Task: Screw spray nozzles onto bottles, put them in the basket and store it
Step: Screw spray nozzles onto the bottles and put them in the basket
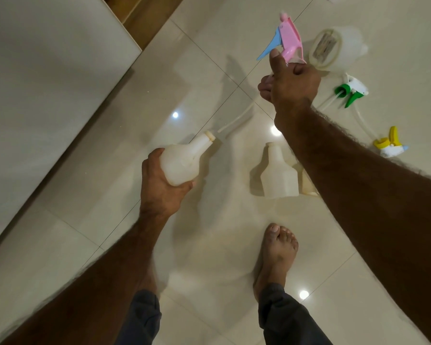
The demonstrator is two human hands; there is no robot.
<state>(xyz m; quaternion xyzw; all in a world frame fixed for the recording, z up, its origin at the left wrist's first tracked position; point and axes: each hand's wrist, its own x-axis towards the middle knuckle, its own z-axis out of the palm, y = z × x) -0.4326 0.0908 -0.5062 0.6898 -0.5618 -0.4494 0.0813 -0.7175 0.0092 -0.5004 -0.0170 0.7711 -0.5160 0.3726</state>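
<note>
Left hand (159, 180) grips a bottle (182, 163), neck tilted toward one o'clock to receive the nozzle (288, 39); right hand (292, 88) fingers clasp its collar, tube trailing.

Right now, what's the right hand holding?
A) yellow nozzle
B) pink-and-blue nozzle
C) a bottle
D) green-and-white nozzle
B: the right hand grips the pink-and-blue nozzle, its tube hanging toward the bottle in the left hand; the green-and-white nozzle and yellow nozzle lie on the floor.

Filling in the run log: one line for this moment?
left hand: holds bottle | right hand: holds pink nozzle | nozzle off bottle | floor: second bottle
</note>
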